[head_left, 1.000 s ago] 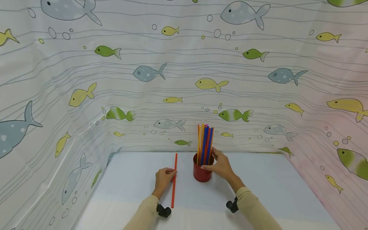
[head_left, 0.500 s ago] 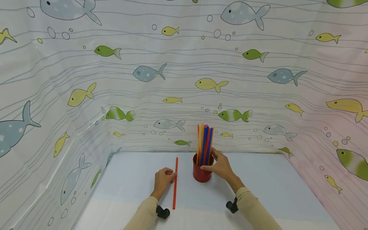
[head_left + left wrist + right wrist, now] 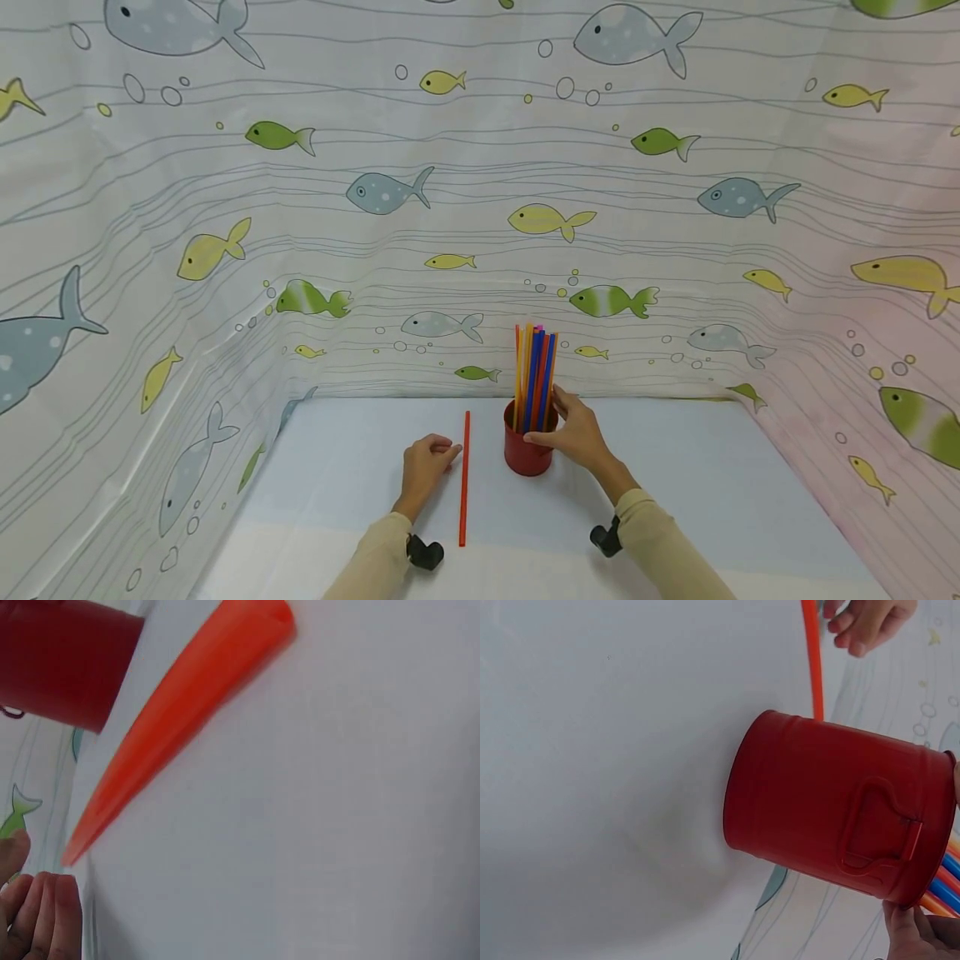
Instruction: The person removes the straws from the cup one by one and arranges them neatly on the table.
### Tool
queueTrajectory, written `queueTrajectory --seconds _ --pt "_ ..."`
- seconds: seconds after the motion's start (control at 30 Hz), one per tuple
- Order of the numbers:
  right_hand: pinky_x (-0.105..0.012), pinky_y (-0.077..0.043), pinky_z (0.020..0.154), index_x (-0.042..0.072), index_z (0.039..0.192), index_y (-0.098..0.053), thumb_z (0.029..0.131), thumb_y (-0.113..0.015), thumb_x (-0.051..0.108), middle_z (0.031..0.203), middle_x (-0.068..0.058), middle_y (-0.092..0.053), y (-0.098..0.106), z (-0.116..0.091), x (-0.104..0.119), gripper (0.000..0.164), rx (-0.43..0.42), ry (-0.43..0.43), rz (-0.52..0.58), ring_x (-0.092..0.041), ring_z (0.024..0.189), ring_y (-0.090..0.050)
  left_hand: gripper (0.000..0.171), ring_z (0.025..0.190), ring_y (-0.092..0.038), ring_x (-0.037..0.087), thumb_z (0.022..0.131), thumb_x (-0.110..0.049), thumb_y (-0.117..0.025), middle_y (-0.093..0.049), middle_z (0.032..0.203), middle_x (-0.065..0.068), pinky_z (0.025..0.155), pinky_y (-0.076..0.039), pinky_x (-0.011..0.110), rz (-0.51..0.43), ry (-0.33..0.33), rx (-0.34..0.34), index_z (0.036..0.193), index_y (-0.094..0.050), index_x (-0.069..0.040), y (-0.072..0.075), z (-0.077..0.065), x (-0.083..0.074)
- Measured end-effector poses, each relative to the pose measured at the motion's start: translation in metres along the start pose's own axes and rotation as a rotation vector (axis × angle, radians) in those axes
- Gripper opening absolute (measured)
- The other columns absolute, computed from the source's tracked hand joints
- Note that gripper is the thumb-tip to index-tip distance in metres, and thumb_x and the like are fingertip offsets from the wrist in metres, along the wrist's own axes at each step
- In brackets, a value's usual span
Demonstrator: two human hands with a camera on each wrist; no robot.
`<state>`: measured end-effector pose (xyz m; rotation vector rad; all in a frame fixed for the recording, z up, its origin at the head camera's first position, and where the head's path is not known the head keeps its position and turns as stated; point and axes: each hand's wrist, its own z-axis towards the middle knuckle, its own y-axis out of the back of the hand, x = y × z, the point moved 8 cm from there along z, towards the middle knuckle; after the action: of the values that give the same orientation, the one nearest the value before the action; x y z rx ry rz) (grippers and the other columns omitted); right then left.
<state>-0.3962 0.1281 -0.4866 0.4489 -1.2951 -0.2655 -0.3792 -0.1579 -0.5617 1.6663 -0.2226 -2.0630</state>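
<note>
A red-orange drinking straw lies lengthwise on the white table, its hollow end showing large in the left wrist view. Just left of it is my left hand, fingertips close beside the straw and nothing in them; thumb and fingers stand apart in the left wrist view. My right hand holds the rim of a red metal pail, thumb on the near side and fingers behind. Upright in that pail stands a bundle of yellow, blue, red and orange straws. A folded wire handle shows on its side.
Behind the table rises a white fish-patterned cloth, which also covers both sides. A black camera mount sits at the left wrist, and another mount at the right.
The loose straw has left the left fingertips and shifted slightly right, now lying apart from the hand. The left fingers have loosened. The right hand and the pail have stayed put.
</note>
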Motion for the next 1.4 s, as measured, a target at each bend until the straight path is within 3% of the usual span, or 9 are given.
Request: queueTrajectory --seconds 0.27,0.6,0.77,0.93,1.17,1.4 --pt "-0.036 -0.040 0.105 0.001 0.152 -0.028 0.064 -0.093 0.027 0.145 -0.010 -0.046 0.001 -0.002 0.006 0.113 -0.045 0.084 0.004 -0.024 0.133 -0.045 0.015 0.058 -0.066 0.015 0.082 -0.011 -0.079 -0.070 0.077 0.007 0.054 -0.054 0.022 -0.023 0.004 0.003 0.089 -0.071 0.000 0.000 0.001 -0.005" --pt "-0.041 -0.040 0.104 -0.001 0.150 -0.030 0.064 -0.093 0.027 0.141 -0.012 -0.049 0.001 -0.005 0.006 0.110 -0.062 0.107 0.019 -0.027 0.130 -0.048 0.017 0.060 -0.067 0.017 0.083 -0.014 -0.079 -0.071 0.077 0.005 0.053 -0.053 0.022 -0.022 0.004 0.002 0.091 -0.072 -0.001 -0.003 0.001 -0.013" --pt "-0.041 -0.039 0.104 -0.001 0.150 -0.029 0.065 -0.092 0.028 0.142 -0.012 -0.049 0.001 -0.005 0.004 0.110 -0.059 0.090 0.023 -0.026 0.131 -0.047 0.015 0.061 -0.067 0.014 0.083 -0.012 -0.078 -0.071 0.077 0.004 0.054 -0.053 0.023 -0.044 -0.067 0.007 0.091 -0.072 -0.001 -0.009 0.010 -0.036" --pt "-0.039 -0.040 0.104 -0.001 0.150 -0.031 0.065 -0.092 0.027 0.142 -0.012 -0.049 0.001 -0.005 0.004 0.109 -0.065 0.081 0.017 -0.026 0.131 -0.048 0.016 0.066 -0.068 0.012 0.082 -0.013 -0.079 -0.073 0.079 0.003 0.058 -0.055 0.022 -0.080 -0.165 0.000 0.091 -0.073 -0.001 -0.017 0.026 -0.071" --pt "-0.036 -0.038 0.105 -0.001 0.150 -0.030 0.066 -0.092 0.022 0.142 -0.012 -0.049 0.001 -0.005 0.004 0.107 -0.070 0.080 0.015 -0.026 0.131 -0.048 0.014 0.070 -0.068 0.013 0.086 -0.014 -0.076 -0.072 0.083 0.003 0.061 -0.056 0.023 -0.110 -0.260 0.049 0.097 -0.073 -0.005 -0.035 0.040 -0.122" --pt "-0.036 -0.038 0.106 -0.003 0.149 -0.030 0.065 -0.092 0.020 0.141 -0.014 -0.050 0.000 -0.003 0.004 0.107 -0.074 0.111 0.022 -0.027 0.130 -0.048 0.015 0.077 -0.067 0.012 0.085 -0.015 -0.077 -0.072 0.085 0.000 0.066 -0.055 0.023 -0.041 -0.309 0.087 0.098 -0.075 -0.007 -0.058 0.042 -0.142"
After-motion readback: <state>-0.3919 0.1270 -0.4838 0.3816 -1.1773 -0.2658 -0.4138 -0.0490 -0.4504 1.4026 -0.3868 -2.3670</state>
